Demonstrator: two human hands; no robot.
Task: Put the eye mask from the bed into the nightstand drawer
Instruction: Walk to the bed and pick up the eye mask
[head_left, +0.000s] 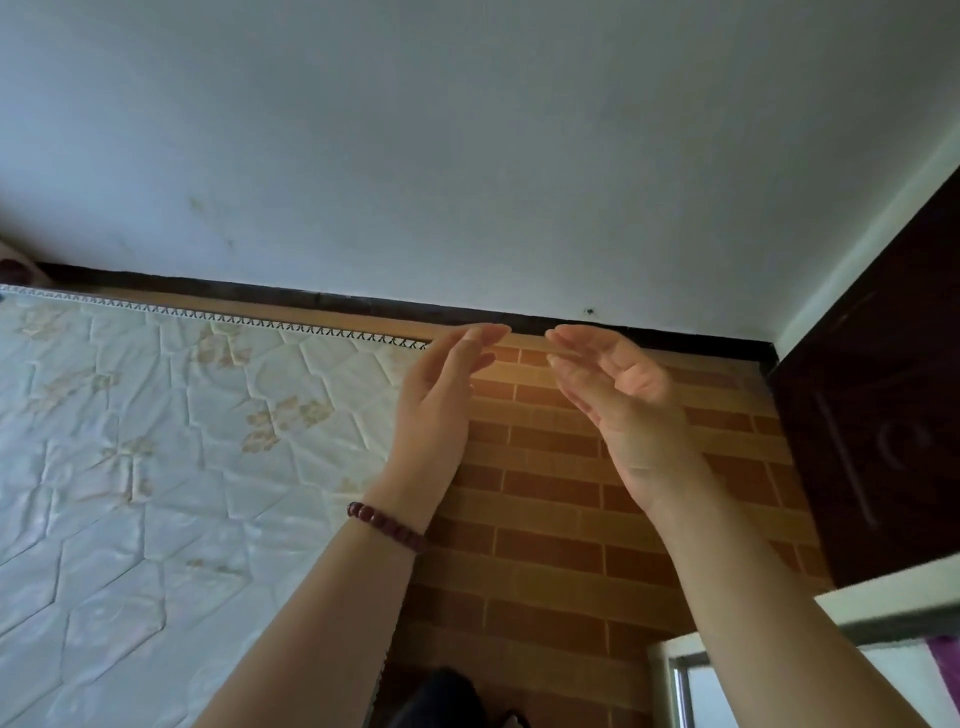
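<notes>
Head view: both hands are raised in front of the camera, palms turned toward each other, fingers extended and relaxed, fingertips near but apart, neither holding anything. The left hand (441, 395) carries a dark red bead bracelet (387, 526) at the wrist; the right hand (618, 400) is bare. To the left of the left hand lies a quilted mattress (156, 441) with a faint floral print; behind and below both hands runs a brick-pattern floor (550, 519); to the right of the right hand stands dark wooden furniture (883, 395), whose type cannot be determined. The eye mask is not in view, and no drawer can be identified. Handling judgement: an eye mask is expected to be light, soft and limp, not fragile; take hold of the padded body with a light pinch rather than the strap, which would let it dangle
</notes>
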